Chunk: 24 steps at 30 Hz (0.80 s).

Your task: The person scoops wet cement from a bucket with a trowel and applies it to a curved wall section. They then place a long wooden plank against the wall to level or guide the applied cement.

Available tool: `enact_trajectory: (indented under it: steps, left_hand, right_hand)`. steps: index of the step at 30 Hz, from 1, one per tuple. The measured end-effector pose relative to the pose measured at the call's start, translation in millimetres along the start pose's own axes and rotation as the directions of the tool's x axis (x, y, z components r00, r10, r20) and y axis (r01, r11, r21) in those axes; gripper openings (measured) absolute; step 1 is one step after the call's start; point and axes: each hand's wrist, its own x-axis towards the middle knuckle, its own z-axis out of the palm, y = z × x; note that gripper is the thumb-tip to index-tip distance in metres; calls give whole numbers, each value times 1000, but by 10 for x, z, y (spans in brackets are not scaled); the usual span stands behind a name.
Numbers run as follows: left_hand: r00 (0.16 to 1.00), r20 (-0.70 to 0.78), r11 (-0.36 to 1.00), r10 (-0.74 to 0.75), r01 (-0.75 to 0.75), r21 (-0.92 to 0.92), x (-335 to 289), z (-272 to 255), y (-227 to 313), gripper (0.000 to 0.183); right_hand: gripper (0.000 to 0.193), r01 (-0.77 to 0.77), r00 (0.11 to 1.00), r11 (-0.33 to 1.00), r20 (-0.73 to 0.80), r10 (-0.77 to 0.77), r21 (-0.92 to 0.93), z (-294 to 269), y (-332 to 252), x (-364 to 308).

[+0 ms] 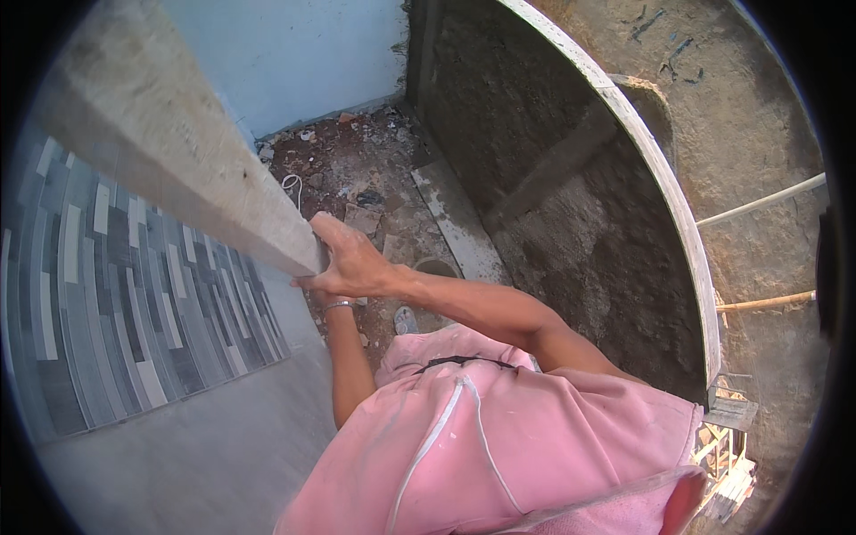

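Note:
A long beige-grey, plaster-coated wall end runs down from the upper left. At its lower end my right hand is bent against the edge, its thumb raised along the side and its other fingers curled out of sight. My left hand sits just below, at the same corner, mostly covered by the right one. A bracelet circles the left wrist. What the fingers grip, if anything, is hidden. Beside the wall end is a face of grey, white and dark strip tiles, with smooth grey plaster below.
A rough grey wall with a pale top edge bends along the right. Rubble covers the floor, with a pale slab and a dark round container. Beyond the wall, poles cross bare earth. A light-blue wall stands behind.

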Motion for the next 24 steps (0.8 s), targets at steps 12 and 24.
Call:
enact_trajectory:
  steps: [12, 24]
  left_hand:
    - [931, -293, 775, -217, -18, -631, -468, -174, 1009, 67]
    - [869, -379, 688, -319, -62, -723, -310, -16, 1309, 87]
  right_hand:
    - [62, 238, 928, 969, 279, -248, 71, 1097, 135, 149]
    - [18, -386, 874, 865, 174, 454, -320, 121, 2001, -1204]
